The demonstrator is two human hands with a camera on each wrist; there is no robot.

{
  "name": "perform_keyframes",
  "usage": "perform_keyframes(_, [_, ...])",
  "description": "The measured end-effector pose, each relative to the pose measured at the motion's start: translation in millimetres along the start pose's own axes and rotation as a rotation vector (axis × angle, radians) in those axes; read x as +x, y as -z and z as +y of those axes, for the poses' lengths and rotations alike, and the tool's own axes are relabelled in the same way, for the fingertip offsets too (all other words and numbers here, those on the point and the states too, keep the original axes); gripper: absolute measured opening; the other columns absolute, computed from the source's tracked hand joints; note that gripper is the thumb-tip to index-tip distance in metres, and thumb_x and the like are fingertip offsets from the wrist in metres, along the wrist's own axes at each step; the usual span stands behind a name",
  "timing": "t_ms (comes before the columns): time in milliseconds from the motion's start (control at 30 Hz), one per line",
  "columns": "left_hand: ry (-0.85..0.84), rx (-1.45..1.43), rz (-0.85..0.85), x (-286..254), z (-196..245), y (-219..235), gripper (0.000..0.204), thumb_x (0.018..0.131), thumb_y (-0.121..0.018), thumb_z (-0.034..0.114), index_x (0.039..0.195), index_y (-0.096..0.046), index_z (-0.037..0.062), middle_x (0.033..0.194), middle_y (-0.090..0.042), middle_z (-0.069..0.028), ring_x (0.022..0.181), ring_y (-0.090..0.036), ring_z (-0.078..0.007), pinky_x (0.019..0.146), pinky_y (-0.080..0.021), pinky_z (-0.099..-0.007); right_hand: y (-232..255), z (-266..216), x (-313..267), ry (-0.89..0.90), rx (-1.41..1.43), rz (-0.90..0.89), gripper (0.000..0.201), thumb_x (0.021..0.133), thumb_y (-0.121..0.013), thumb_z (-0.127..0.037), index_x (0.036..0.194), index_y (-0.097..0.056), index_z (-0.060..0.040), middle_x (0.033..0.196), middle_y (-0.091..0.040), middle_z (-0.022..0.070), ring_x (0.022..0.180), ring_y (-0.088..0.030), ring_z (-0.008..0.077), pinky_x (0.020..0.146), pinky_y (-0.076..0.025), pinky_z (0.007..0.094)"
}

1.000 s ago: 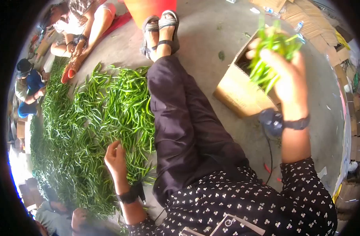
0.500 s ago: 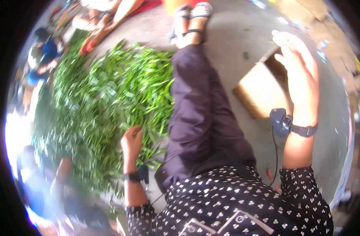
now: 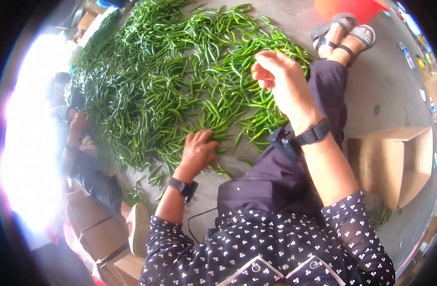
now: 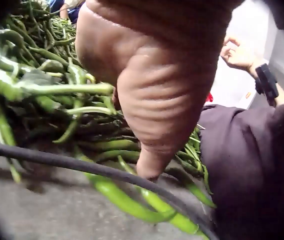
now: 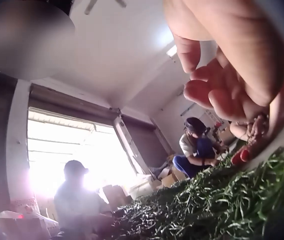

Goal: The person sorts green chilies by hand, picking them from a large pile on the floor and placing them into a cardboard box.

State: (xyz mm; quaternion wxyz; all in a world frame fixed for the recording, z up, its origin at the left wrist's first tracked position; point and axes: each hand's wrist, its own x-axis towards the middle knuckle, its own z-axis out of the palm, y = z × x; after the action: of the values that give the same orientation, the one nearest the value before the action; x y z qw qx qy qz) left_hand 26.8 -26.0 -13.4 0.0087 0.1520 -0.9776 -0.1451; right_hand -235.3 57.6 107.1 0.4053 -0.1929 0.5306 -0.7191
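Note:
A wide pile of green chillies [image 3: 180, 71] covers the floor in front of me. My left hand [image 3: 199, 150] lies at the pile's near edge, its fingers curled down round a few chillies [image 4: 42, 90]. The left wrist view shows the hand [image 4: 162, 100] very close, with stems running up against it. My right hand [image 3: 275, 76] hangs in the air above the pile's right side, fingers loosely bent and empty. From below, the right hand [image 5: 227, 75] shows nothing in it, with chillies [image 5: 222, 205] under it.
An open cardboard box [image 3: 395, 162] stands on the floor to my right. My legs and sandalled feet [image 3: 342, 33] stretch beside the pile, near a red tub [image 3: 357, 7]. More boxes [image 3: 89, 224] lie at lower left. Other people [image 5: 197, 145] sit around the pile.
My right hand held a bunch of chillies over the box, let them go, and has swung left over the pile, empty. My left hand stayed on the chillies. The view turned left.

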Motion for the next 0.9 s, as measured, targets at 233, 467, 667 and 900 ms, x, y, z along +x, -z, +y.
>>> perform_keyframes(233, [0.159,-0.016,0.333,59.8,4.4,20.9,0.048,0.059,-0.073,0.017,0.105,-0.061,0.011,0.12,-0.048,-0.0136,0.113,-0.044,-0.0315,0.093,-0.034,-0.0459,63.2,63.5,16.5,-0.227,0.409,0.401,0.014,0.085,-0.057,-0.017,0.094,-0.056,-0.0061,0.07,-0.055,0.0002,0.057,-0.051,0.0081,0.049,-0.038,0.0207])
perform_keyframes(467, [-0.536,0.133,0.028,137.4,97.8,-45.6,0.036,0.072,-0.062,0.027,0.108,-0.062,0.0296,0.136,-0.035,-0.0032,0.13,-0.027,-0.031,0.096,-0.027,-0.0643,51.4,53.6,12.9,-0.168,0.206,0.315,0.015,0.084,-0.058,-0.016,0.095,-0.056,-0.0058,0.071,-0.056,0.0004,0.06,-0.051,0.0069,0.05,-0.038,0.02])
perform_keyframes(667, [-0.36,0.111,-0.025,156.2,92.1,-32.4,0.04,0.073,-0.062,0.026,0.112,-0.057,0.0314,0.122,-0.043,-0.0022,0.121,-0.035,-0.0269,0.088,-0.037,-0.0591,48.1,59.5,13.0,-0.18,0.176,0.328,0.016,0.082,-0.061,-0.016,0.094,-0.058,-0.0062,0.072,-0.056,-0.0001,0.06,-0.051,0.0071,0.049,-0.037,0.0198])
perform_keyframes(900, [-0.195,0.163,0.205,137.6,15.1,1.7,0.039,0.064,-0.061,0.007,0.1,-0.061,0.0194,0.118,-0.047,-0.0099,0.107,-0.048,-0.0298,0.079,-0.048,-0.0404,51.1,59.2,10.1,-0.222,0.147,0.301,0.014,0.083,-0.06,-0.017,0.092,-0.056,-0.0073,0.073,-0.056,-0.0001,0.06,-0.052,0.0076,0.048,-0.037,0.0191])
